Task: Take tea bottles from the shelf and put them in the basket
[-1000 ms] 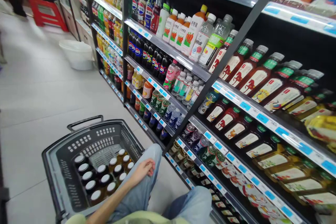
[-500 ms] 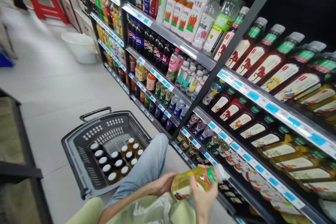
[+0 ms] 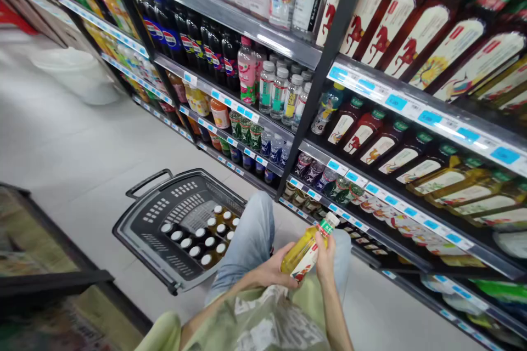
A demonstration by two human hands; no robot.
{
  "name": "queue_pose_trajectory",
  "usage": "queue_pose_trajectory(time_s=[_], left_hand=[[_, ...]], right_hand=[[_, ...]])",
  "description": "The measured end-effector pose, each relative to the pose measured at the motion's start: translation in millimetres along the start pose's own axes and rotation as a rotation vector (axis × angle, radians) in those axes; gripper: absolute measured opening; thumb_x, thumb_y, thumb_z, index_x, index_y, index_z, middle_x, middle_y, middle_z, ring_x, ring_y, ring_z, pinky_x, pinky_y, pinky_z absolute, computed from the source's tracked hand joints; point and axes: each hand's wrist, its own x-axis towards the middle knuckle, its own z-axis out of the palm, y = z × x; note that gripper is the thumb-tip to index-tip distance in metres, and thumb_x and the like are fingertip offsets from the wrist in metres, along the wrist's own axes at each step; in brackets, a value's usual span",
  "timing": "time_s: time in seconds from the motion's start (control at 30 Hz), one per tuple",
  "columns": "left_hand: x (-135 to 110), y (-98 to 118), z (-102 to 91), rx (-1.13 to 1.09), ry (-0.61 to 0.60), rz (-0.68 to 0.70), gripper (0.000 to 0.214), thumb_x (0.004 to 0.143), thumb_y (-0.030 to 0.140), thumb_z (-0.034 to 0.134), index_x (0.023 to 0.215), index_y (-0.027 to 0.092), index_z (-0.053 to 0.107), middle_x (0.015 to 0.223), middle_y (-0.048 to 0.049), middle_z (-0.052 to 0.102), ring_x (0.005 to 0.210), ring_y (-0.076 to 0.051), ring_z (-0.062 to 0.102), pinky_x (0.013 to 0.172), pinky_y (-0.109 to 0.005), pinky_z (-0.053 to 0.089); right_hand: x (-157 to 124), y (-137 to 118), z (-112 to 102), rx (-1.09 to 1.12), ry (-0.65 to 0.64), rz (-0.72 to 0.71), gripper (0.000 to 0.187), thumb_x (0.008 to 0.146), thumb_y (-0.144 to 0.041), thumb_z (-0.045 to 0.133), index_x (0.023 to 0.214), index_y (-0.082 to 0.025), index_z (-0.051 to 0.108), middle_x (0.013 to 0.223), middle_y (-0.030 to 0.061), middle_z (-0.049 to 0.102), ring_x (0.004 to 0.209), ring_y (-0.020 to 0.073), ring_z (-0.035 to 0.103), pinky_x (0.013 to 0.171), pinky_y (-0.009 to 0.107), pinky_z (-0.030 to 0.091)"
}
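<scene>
I hold a bottle of yellow oil (image 3: 301, 253) with a green-and-white cap in both hands, low in the middle of the view over my knees. My left hand (image 3: 276, 269) cups its bottom end, fingers closed round it. My right hand (image 3: 325, 254) grips it near the neck from the right. The bottle lies tilted, cap pointing up and to the right. A thin plastic bag (image 3: 267, 321) lies crumpled on my lap below the hands. A dark basket (image 3: 153, 218) stands on the floor to my left, with several capped bottles (image 3: 200, 235) upright inside.
Shelves of drinks and oil bottles (image 3: 382, 148) run along the right, with blue price tags on their edges. A white bucket (image 3: 78, 74) stands on the floor further down the aisle. A dark-framed case (image 3: 49, 285) is at the lower left. Grey floor lies between.
A second ago my left hand rested on my knee with no bottle in sight. Since then both hands have come together on the oil bottle, and my view has dropped lower and to the right.
</scene>
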Motion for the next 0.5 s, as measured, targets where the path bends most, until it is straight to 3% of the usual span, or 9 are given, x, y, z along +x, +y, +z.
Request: queue_pose_trajectory(time_s=[0.13, 0.27, 0.4, 0.5], left_hand=[[-23, 9, 8.6, -0.086, -0.16, -0.035, 0.098, 0.062, 0.04, 0.101, 0.149, 0.034, 0.056, 0.131, -0.0068, 0.07, 0.113, -0.03, 0.07, 0.101, -0.045, 0.057], [-39, 16, 11.9, -0.069, -0.181, -0.039, 0.11, 0.06, 0.042, 0.103, 0.156, 0.031, 0.05, 0.146, -0.0107, 0.065, 0.137, -0.036, 0.061, 0.114, -0.049, 0.051], [-38, 17, 14.3, -0.067, -0.302, -0.073, 0.145, 0.045, 0.026, 0.11, 0.164, 0.035, 0.028, 0.134, -0.0152, 0.07, 0.119, -0.038, 0.073, 0.088, -0.044, 0.063], [-36, 21, 19.4, -0.045, -0.266, -0.066, 0.14, 0.047, 0.026, 0.11, 0.161, 0.034, 0.029, 0.134, -0.0178, 0.068, 0.109, -0.038, 0.077, 0.082, -0.041, 0.064]], right_hand=[[-3, -20, 4, 0.298, -0.195, 0.172, 0.041, 0.076, -0.062, 0.082, 0.086, -0.023, 0.072, 0.084, 0.0072, 0.079, 0.077, 0.0299, 0.078, 0.072, 0.042, 0.066], [-7, -34, 15, 0.455, -0.223, 0.295, 0.047, 0.073, -0.066, 0.083, 0.083, -0.024, 0.066, 0.065, 0.0028, 0.07, 0.071, 0.0291, 0.077, 0.067, 0.041, 0.066], [-7, -40, 25, 0.513, -0.198, 0.358, 0.056, 0.069, -0.073, 0.085, 0.083, -0.023, 0.063, 0.061, 0.0005, 0.066, 0.072, 0.0279, 0.076, 0.062, 0.036, 0.064], [-6, -43, 26, 0.536, -0.183, 0.357, 0.054, 0.082, -0.075, 0.075, 0.086, -0.022, 0.064, 0.063, 0.0003, 0.066, 0.072, 0.0249, 0.076, 0.062, 0.032, 0.062]])
